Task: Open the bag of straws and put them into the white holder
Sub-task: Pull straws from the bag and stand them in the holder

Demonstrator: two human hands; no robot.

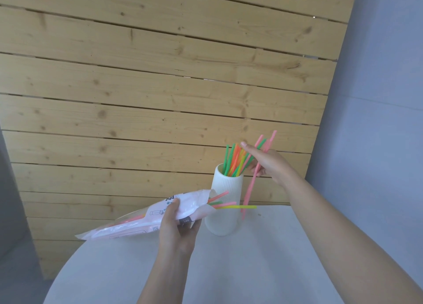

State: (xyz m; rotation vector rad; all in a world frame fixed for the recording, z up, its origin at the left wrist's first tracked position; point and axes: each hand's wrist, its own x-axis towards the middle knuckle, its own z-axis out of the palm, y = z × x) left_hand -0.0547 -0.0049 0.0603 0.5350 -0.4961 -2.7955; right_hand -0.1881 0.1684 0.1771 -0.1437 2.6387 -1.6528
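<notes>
A ribbed white holder [225, 203] stands upright on the white table [251, 269], with several green, orange and yellow straws [235, 161] sticking out of its top. My left hand [177, 230] grips the open plastic straw bag [142, 219] just left of the holder; pink, green and yellow straws [229, 205] poke out of the bag's mouth in front of the holder. My right hand [265, 164] is raised at the holder's right, closed on a few pink and green straws [253, 177] that hang down beside the holder.
A wooden plank wall [160, 86] rises right behind the table. Blue-grey walls flank it on both sides. The round table's edge curves down at the lower left.
</notes>
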